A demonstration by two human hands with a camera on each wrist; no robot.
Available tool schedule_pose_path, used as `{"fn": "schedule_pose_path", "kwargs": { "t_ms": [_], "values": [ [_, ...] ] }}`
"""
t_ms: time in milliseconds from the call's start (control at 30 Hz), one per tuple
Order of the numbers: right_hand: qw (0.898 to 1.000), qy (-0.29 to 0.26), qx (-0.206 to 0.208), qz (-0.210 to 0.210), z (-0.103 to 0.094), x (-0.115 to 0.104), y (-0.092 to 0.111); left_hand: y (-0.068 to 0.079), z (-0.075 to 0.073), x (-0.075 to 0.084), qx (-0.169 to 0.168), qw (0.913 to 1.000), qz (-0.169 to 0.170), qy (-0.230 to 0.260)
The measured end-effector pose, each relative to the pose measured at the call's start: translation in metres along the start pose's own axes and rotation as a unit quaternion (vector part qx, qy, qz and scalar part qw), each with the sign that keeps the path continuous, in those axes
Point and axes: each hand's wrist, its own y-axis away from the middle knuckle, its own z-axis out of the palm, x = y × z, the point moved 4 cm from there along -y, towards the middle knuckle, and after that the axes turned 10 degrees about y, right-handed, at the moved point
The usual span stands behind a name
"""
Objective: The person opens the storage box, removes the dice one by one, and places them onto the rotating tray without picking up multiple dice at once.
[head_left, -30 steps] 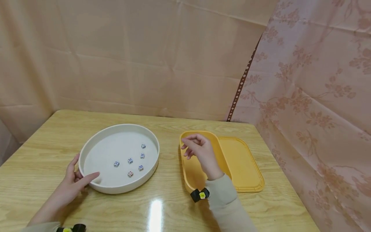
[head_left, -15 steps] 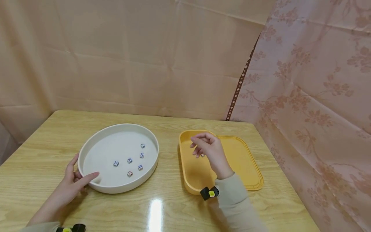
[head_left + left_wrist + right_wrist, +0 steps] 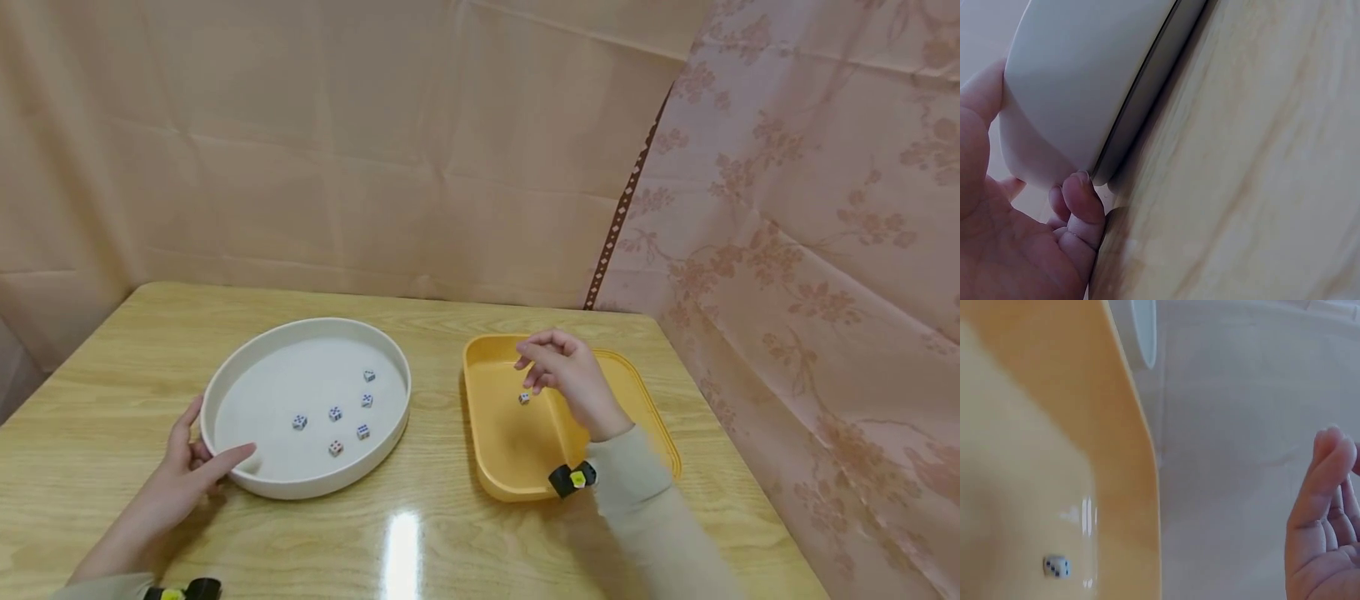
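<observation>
In the head view my left hand (image 3: 180, 475) grips the near left rim of a round white tray (image 3: 262, 375), thumb over the edge and fingers outside against the wall. Several white dice lie in it, such as a red-dotted die (image 3: 335, 448) and a blue-dotted die (image 3: 299, 422). My right hand (image 3: 572, 385) hovers above the right side of a yellow box (image 3: 498, 446), fingers loosely curled, thumb near the index fingertip. Nothing shows between them. One die (image 3: 524, 399) sits on the box floor just below the fingers, also the die (image 3: 1056, 566) in the right wrist view.
A flat yellow lid (image 3: 633, 392) lies right of the box, partly hidden by my right hand and sleeve. Wooden table (image 3: 435, 392) separates tray and box. Curtains (image 3: 375, 167) hang behind the table and along its right side.
My right hand has moved right across the box, so the die in the box now shows. My left hand and the tray have stayed in place.
</observation>
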Motion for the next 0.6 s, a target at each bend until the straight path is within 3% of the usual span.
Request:
{"fn": "schedule_pose_path", "kwargs": {
  "t_ms": [167,600],
  "values": [
    [0.999,0.004,-0.033,0.038,-0.007,0.006,-0.008,-0.001,0.0,0.001,0.001,1.0,0.001,0.002],
    [0.99,0.01,-0.07,0.123,-0.022,0.033,-0.029,0.0,0.001,0.001,0.008,0.9997,0.023,0.0]
  ]
}}
